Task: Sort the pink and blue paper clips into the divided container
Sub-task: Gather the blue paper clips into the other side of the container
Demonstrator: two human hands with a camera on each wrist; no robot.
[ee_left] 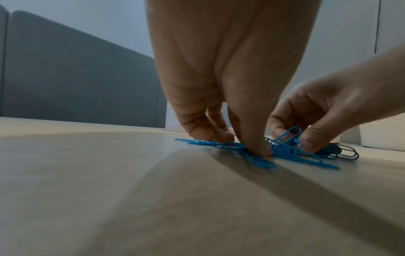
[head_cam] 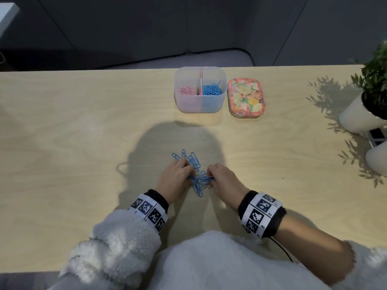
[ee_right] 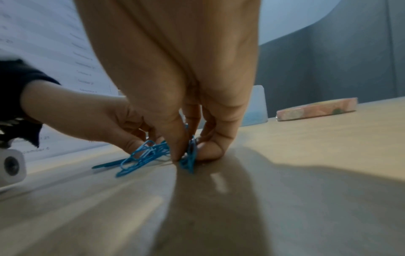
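Observation:
A loose pile of blue paper clips (head_cam: 195, 164) lies on the wooden table near me. My left hand (head_cam: 187, 169) bends its fingers and thumb down onto the pile's left side and pinches clips (ee_left: 219, 143). From the right, my right hand (head_cam: 210, 176) pinches a small bunch of blue clips (ee_right: 189, 161) between thumb and fingers against the table. The clear divided container (head_cam: 199, 103) stands farther back, with pink clips (head_cam: 186, 91) in its left compartment and blue clips (head_cam: 211, 90) in its right. I see no pink clips in the pile.
A floral lid (head_cam: 246, 98) lies just right of the container. Two white pots (head_cam: 360, 116) (head_cam: 377, 158), one with a leafy plant, stand at the table's right edge. Bare table (head_cam: 83, 132) stretches to the left.

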